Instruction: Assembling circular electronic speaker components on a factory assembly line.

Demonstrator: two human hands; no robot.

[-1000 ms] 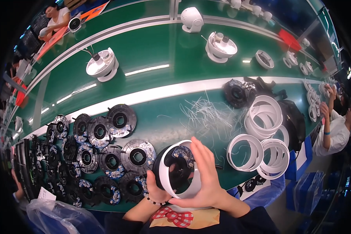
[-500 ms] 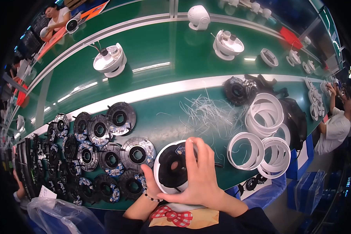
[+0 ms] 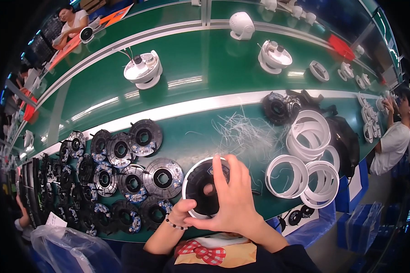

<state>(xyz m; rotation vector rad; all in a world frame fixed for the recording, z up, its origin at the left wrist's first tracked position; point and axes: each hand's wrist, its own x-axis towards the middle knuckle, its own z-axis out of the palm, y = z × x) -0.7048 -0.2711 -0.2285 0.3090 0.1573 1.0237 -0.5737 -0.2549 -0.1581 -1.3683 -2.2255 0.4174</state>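
Observation:
In front of my body a white ring [image 3: 185, 189] surrounds a black round plate [image 3: 198, 187] with a hole in its middle; a bit of circuit board shows near its upper edge. My right hand [image 3: 234, 200] spans the right side, fingers over the far rim and thumb along the near rim. Against the near left rim presses the thumb of my left hand [image 3: 180, 214]; its other fingers are hidden beneath. Just left of the ring lies a black disc with a circuit board [image 3: 163, 178], one of several such discs on the bench.
Several white rings [image 3: 287, 176] are piled at right, beside loose clear ties [image 3: 243, 132] and a black bag [image 3: 344, 141]. Beyond the bench's pale edge, white fan-like housings [image 3: 143, 68] stand on a green belt [image 3: 191, 59]. Plastic-covered bins flank me. A co-worker [image 3: 396, 136] sits at right.
The housings on the belt have shifted right. My left thumb has come in against the rim, and the ring with its plate has tilted slightly in my hands.

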